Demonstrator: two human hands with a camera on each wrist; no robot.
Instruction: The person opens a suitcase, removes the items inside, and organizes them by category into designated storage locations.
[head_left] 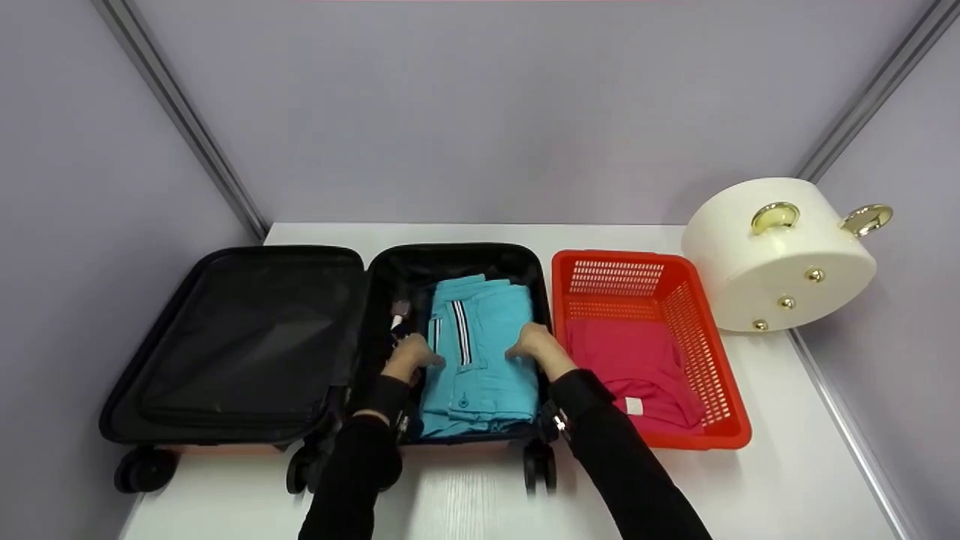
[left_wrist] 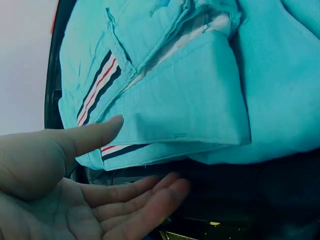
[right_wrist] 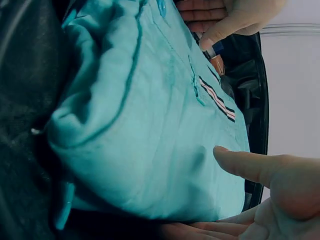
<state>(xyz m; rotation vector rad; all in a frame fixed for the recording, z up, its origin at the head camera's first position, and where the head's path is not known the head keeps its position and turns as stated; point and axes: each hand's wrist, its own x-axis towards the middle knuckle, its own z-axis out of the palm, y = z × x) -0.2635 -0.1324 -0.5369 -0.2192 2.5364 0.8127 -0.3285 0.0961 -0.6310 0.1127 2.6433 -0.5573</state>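
Observation:
Folded turquoise trousers (head_left: 487, 322) with striped trim and a button lie in the right half of an open black suitcase (head_left: 457, 251). My left hand (head_left: 412, 356) is at their left edge; in the left wrist view its thumb (left_wrist: 100, 135) is over the cloth and its fingers (left_wrist: 145, 200) stretch out beside it, not gripping. On the opposite edge is my right hand (head_left: 538, 346). Its thumb (right_wrist: 242, 162) lies over the top of the cloth in the right wrist view, while its fingers reach down along the side, their tips partly hidden.
Small items, one a brown-capped bottle (head_left: 400, 307), sit left of the trousers. The suitcase lid half (head_left: 255, 345) lies open at left. Right of the case stands a red basket (head_left: 716, 352) holding pink-red clothing (head_left: 630, 360). A white round case (head_left: 772, 255) with gold handles is behind it.

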